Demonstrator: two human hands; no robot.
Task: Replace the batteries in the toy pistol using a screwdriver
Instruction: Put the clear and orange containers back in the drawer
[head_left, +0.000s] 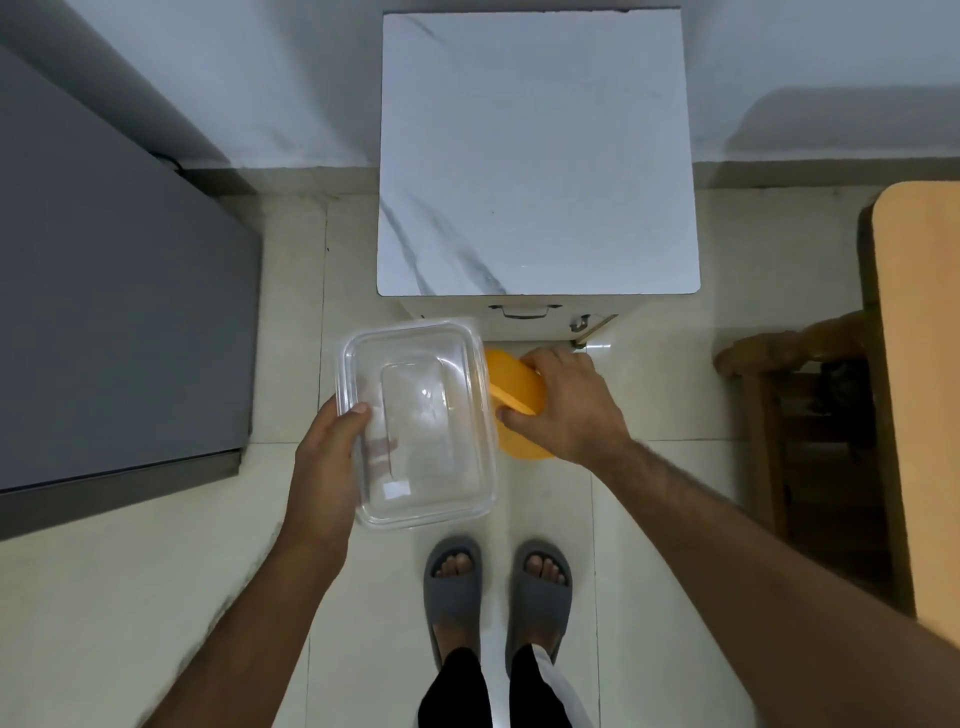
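My left hand (327, 457) grips the near-left edge of a clear plastic container (421, 421), held in the air above the floor; it looks empty apart from a small label. My right hand (563, 402) is closed on an orange lid (519, 400), held tilted just right of the container. No toy pistol, screwdriver or batteries are in view.
A white marble-topped cabinet (535, 156) stands straight ahead against the wall. A dark grey appliance (114, 322) fills the left side. A wooden tabletop (924, 389) and a wooden chair (795, 374) are at the right. My feet in grey slippers (498, 592) stand on pale floor tiles.
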